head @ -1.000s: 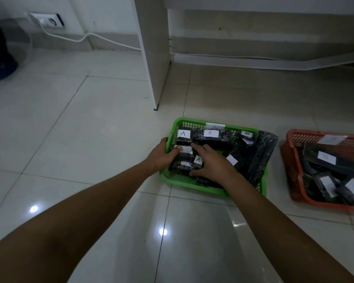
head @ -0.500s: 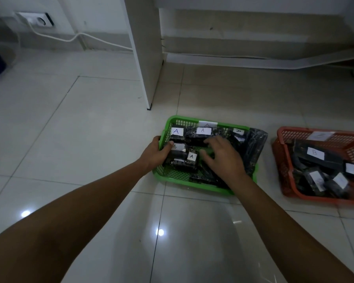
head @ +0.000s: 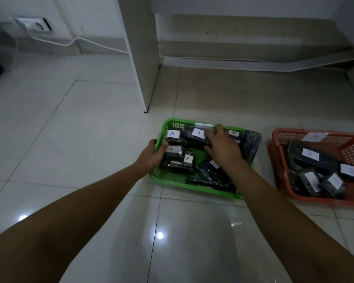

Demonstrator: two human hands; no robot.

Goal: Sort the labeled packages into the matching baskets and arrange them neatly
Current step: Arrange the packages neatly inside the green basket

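2 hands [head: 151, 155] in the green basket [head: 194, 185], on the floor.
Left hand grasps the rim and an "A" package [head: 173, 153]; right hand [head: 223, 147] rests spread over farther packages [head: 196, 134]. Probably light, slick-wrapped: take by the sides.

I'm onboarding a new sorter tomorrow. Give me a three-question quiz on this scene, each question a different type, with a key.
1. True or false: the left hand grips the left rim of the green basket.
2. Multiple choice: the clearest label in the red basket reads: a) A, b) B, c) D.
3. Fill in: the right hand rests on a black package labeled ___.

Key: 1 true; 2 b; 3 A.
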